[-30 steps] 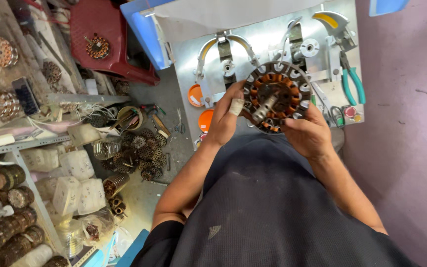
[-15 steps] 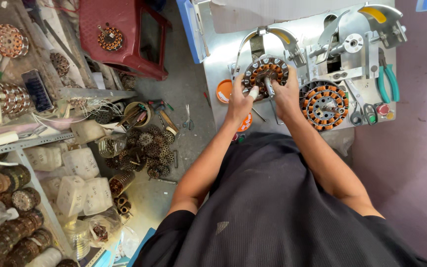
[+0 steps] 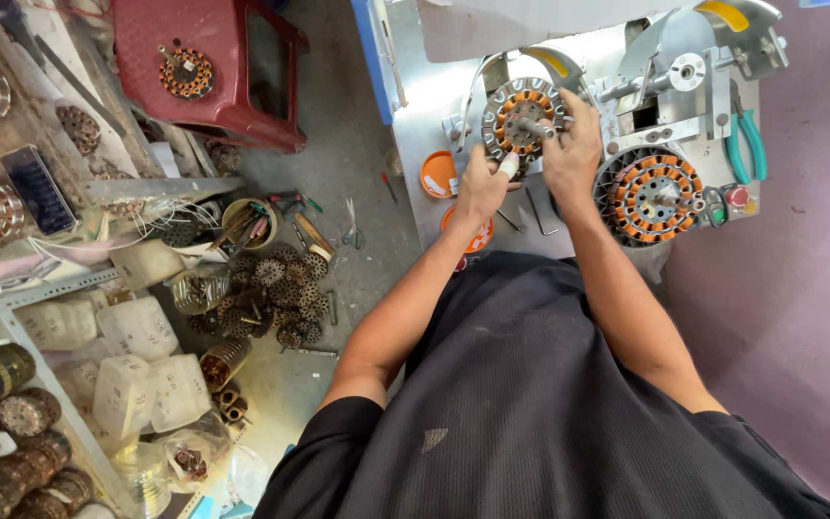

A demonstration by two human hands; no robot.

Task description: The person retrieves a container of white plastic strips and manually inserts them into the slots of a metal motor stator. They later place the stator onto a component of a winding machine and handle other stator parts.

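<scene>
On bench: 2 stators [image 3: 524,117] [image 3: 652,194]; 2 hands [image 3: 480,185] [image 3: 572,152] on 1.

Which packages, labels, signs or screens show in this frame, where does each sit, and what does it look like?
Phone-like screen: left shelf, flat dark rectangle, switched off as far as one can tell.
Bagged packages: lower left by the metal rack, whitish lumpy bundles in clear wrap.
Clear bag: on the floor below them, holding small dark parts.
No signs or readable labels can be made out; neither of the hands touches any of these.
</scene>
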